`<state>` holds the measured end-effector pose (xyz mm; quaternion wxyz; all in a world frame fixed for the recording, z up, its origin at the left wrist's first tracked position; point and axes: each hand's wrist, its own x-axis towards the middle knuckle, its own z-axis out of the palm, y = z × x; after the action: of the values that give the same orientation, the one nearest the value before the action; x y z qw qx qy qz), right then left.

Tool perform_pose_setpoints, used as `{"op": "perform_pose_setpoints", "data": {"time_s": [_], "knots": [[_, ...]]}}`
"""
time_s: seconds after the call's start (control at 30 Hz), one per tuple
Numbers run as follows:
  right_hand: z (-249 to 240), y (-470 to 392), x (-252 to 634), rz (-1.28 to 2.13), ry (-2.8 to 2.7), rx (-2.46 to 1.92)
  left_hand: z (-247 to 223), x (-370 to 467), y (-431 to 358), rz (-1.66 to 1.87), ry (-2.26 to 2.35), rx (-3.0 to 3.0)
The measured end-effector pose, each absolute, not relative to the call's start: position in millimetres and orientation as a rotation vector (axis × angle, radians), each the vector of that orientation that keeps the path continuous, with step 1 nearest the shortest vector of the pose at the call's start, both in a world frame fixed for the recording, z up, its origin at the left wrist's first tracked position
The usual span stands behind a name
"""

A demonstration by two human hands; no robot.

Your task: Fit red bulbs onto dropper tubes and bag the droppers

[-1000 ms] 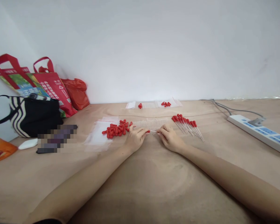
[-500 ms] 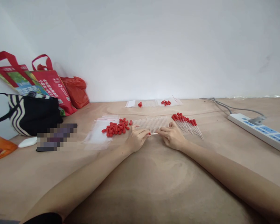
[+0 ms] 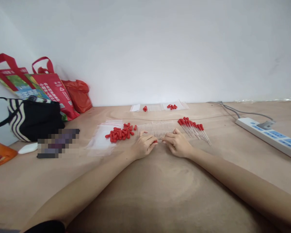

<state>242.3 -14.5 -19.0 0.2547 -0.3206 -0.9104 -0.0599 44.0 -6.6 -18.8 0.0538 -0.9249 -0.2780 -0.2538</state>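
Between finger and thumb, my left hand pinches a red rubber bulb, mostly covered by the fingers. My right hand grips a thin clear dropper tube, whose end meets the bulb. Just beyond the hands lies a row of clear tubes. A pile of loose red bulbs sits left of my left hand. To the right of my right hand, several droppers with red bulbs on their ends lie side by side.
Clear plastic bags lie beside the bulb pile. Further bags with red bulbs rest near the wall. A white power strip with a plugged cable is at right. A black bag and red shopping bags stand at left.
Both hands' fingers have drawn closer together around the bulb and tube. Less of the tube shows between them, and the right fingers have curled in.
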Motion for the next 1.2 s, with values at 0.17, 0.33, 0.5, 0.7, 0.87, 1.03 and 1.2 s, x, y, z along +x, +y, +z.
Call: {"op": "perform_pose_setpoints", "data": {"time_s": [0.17, 0.33, 0.5, 0.7, 0.87, 1.03, 1.2], "knots": [[-23, -14, 237, -0.126, -2.492, -0.825, -17, 46, -10, -0.8, -0.819, -2.825], [-22, -15, 234, -0.155, -2.524, -0.884, -17, 44, -9, -0.81, -0.865, -2.836], [-13, -15, 238, -0.313, -2.577, -0.971, -18, 39, -6, -0.828, -0.989, -2.734], [-19, 10, 264, -0.294, -2.042, -1.606, -11, 22, 5, -0.809, -1.485, -2.252], [-25, 26, 278, -0.256, -1.871, -2.007, 6, 1, 20, -0.602, -1.761, -2.103], [-23, 25, 271, -0.255, -1.914, -2.031, 10, -8, 26, -0.519, -1.847, -2.092], [-18, 29, 261, -0.215, -1.91, -2.047, 3, -1, 28, -0.482, -1.768, -2.108]]}}
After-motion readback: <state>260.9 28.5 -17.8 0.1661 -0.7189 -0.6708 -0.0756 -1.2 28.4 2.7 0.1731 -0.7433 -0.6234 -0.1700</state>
